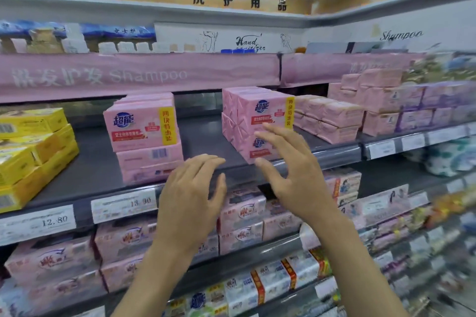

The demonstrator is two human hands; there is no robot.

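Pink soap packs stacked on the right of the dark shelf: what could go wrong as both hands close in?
1. The right stack of pink wrapped soap packs stands at the front lip of the dark metal shelf; a nudge from the open right hand might tip it off.
2. The left hand is lower, at lip height, and may snag there.

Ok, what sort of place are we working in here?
Likely a supermarket toiletries aisle: white paper price tags on the grey metal shelf edge, stacked pink wrapped soap packs, a pink Shampoo banner above.
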